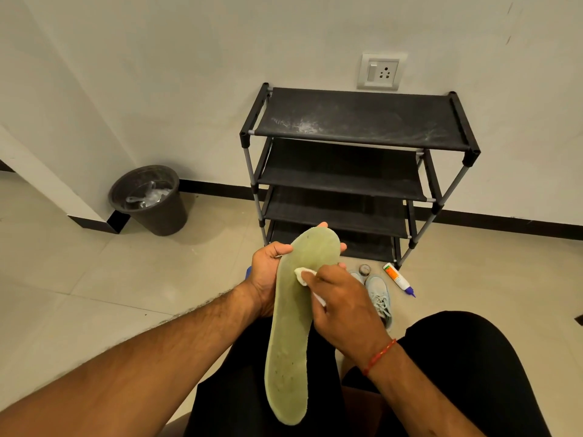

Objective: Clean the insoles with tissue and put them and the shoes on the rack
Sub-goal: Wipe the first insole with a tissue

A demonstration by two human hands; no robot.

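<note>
A long pale green insole (291, 335) stands upright in front of me, toe end up. My left hand (266, 275) grips its upper part from behind, fingertips showing past the toe. My right hand (339, 305) presses a small white tissue (303, 275) against the insole's face. A light grey-green shoe (380, 298) with laces lies on the floor just right of my right hand, and part of a second one shows beside it. The black shoe rack (356, 121) with several fabric shelves stands against the wall, all shelves bare.
A dark bin (150, 200) with clear plastic inside sits by the wall corner at left. A white glue tube (398, 279) and a small round tin (364, 269) lie on the tiles by the rack's foot. My black-clad knees fill the lower frame.
</note>
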